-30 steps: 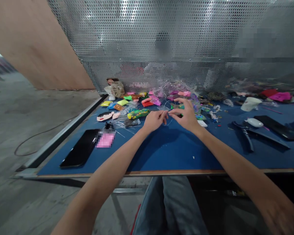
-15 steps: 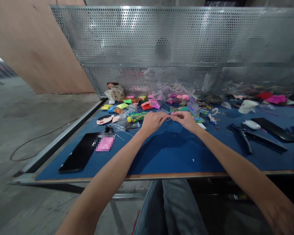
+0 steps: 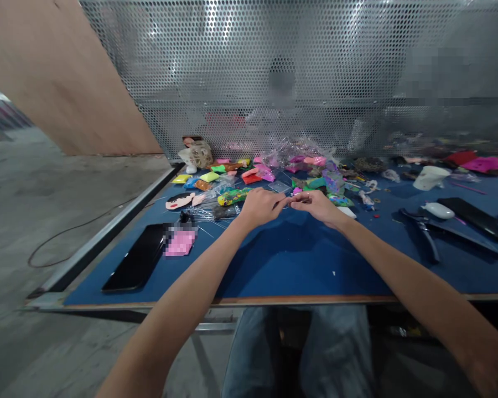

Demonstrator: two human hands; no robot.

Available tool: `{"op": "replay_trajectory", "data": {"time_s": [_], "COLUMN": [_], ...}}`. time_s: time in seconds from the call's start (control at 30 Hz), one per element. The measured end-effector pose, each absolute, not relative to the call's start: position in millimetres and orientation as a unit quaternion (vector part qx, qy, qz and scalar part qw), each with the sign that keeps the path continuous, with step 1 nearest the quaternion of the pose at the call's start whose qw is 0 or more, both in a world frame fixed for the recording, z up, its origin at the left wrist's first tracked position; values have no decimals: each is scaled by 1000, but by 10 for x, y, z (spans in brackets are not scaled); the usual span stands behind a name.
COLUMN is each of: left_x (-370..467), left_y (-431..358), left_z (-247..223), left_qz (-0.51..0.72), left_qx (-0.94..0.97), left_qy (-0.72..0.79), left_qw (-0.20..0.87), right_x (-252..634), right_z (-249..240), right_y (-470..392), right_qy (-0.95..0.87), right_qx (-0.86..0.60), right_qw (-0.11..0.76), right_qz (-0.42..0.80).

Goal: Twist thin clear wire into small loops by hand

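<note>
- Above the middle of the blue desk [image 3: 299, 271], between both hands: a small, slender piece [image 3: 291, 198], mostly covered, its colour and full outline too small to tell.
- Left hand [image 3: 260, 207]: fingers pinched together at it, near a green-and-yellow packet [image 3: 231, 197].
- Right hand [image 3: 317, 207]: fingertips pinching it, curled.

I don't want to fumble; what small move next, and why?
Perhaps ease the right hand slightly away from the left hand for a look: their fingertips are close together, and anything between them is too small to make out.
</note>
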State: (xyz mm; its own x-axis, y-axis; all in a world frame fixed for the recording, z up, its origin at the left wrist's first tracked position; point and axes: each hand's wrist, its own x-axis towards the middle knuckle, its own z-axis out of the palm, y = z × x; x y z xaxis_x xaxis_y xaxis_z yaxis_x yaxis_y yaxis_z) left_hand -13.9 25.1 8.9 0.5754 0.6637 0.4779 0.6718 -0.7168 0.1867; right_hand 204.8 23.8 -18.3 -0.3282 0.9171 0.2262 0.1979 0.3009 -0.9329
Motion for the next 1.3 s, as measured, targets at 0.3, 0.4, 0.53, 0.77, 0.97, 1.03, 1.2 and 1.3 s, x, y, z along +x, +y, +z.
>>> {"op": "replay_trajectory", "data": {"time_s": [0.3, 0.4, 0.53, 0.77, 0.97, 1.03, 1.2, 1.3], "left_x": [-53, 4, 44, 36, 10, 8, 7, 11], "left_y": [228, 242, 259, 260, 197, 179, 151, 131], "left_z": [19, -18, -49, -111, -73, -53, -19, -6], "left_qz": [-348, -383, -387, -348, -320, -310, -301, -298], "left_qx": [-833, -773, -686, -773, -819, -823, -827, -833], "left_qy": [-369, -354, -352, -413, -431, -435, -441, -435], "left_qw": [-223, -360, -506, -333, -205, -193, -176, -166], "right_x": [2063, 2051, 2005, 2040, 2118, 2124, 2113, 2098], "right_z": [-168, -142, -130, -273, -142, -93, -95, -108], "right_y": [212, 195, 168, 231, 194, 184, 176, 151], "right_qy": [-748, -747, -738, -736, -794, -840, -844, -832], "right_qx": [-417, -419, -422, -445, -432, -391, -392, -413], "right_qw": [417, 439, 471, 443, 419, 354, 333, 339], "right_qz": [304, 272, 234, 254, -81, -129, -152, -151]}}
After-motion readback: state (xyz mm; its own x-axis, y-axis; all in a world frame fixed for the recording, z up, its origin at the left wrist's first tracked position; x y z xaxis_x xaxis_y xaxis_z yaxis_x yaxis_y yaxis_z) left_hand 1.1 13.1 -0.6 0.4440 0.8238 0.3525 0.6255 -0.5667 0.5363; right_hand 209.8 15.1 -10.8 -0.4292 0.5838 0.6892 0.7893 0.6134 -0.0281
